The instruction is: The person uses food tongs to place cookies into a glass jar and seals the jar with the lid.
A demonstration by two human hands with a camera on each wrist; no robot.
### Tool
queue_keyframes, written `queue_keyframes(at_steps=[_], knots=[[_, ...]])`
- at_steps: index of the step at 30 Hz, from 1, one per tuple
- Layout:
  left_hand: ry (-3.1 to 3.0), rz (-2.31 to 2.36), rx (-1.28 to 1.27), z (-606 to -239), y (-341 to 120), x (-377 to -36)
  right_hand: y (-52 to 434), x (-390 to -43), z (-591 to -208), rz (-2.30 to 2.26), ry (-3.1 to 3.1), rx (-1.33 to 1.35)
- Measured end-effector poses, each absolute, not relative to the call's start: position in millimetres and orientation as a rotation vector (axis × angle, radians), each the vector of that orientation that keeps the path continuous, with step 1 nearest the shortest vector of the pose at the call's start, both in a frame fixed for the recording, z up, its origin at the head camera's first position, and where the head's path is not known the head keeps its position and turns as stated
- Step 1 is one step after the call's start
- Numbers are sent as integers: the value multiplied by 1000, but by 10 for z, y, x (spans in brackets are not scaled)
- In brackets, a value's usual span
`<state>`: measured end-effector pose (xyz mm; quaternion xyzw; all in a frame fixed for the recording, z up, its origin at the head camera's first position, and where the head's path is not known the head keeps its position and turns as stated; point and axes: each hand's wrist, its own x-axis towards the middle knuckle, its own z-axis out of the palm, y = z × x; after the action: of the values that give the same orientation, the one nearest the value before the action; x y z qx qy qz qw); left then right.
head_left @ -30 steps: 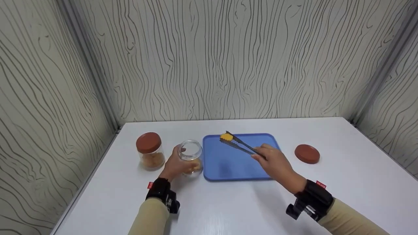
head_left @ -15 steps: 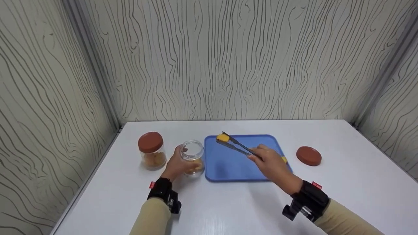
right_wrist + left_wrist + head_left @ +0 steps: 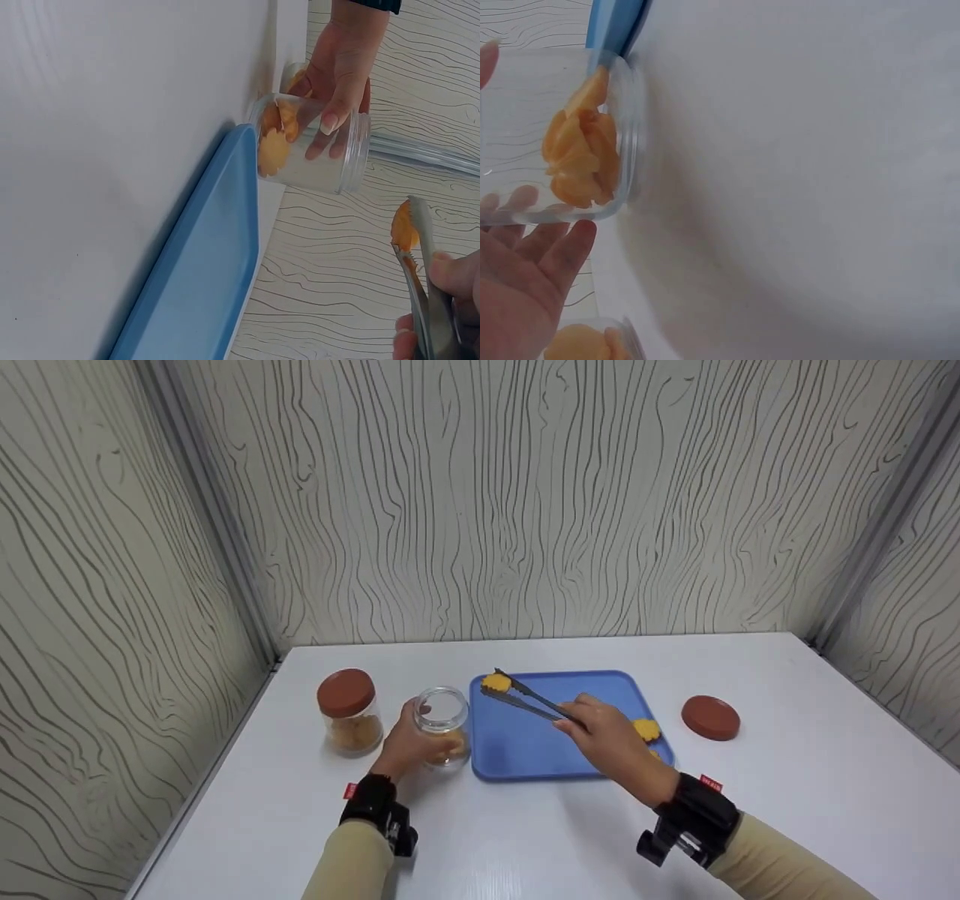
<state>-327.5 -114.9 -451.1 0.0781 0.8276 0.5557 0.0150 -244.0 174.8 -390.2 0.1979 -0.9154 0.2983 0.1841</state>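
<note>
My left hand (image 3: pixel 405 744) grips an open clear jar (image 3: pixel 444 721) with a threaded neck. Orange-yellow cookies (image 3: pixel 581 161) lie at the jar's bottom, seen through its wall in the left wrist view. My right hand (image 3: pixel 611 739) holds metal tongs (image 3: pixel 441 319), whose tips pinch one scalloped cookie (image 3: pixel 495 683). The tongs reach leftward over the blue tray (image 3: pixel 525 754), and the cookie is to the right of the jar's mouth, apart from it. More cookies (image 3: pixel 646 730) lie at the tray's right end, partly hidden by my right hand and wrist.
Left of my left hand stands a second jar (image 3: pixel 355 733) of cookies, closed by a red-brown lid (image 3: pixel 346 692). A loose red-brown lid (image 3: pixel 710 718) lies on the white table (image 3: pixel 525 840) right of the tray. A wood-grain patterned wall (image 3: pixel 480 510) rises behind the table.
My right hand has carried the tongs and cookie leftward over the tray, toward the jar. Cookies at the tray's right end have come into view. My left hand still holds the jar in place.
</note>
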Motion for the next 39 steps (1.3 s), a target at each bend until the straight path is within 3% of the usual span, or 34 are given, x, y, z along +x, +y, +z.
queue_keyframes(at_steps=[11,39], knots=[[2553,1687,147,-4466,-1133,-3261,1647,-2440,-3887,817,-2545,593],[2562,1725,216,-4532,-1148,-3287,1438,-2509,-3960,889,-2547,663]])
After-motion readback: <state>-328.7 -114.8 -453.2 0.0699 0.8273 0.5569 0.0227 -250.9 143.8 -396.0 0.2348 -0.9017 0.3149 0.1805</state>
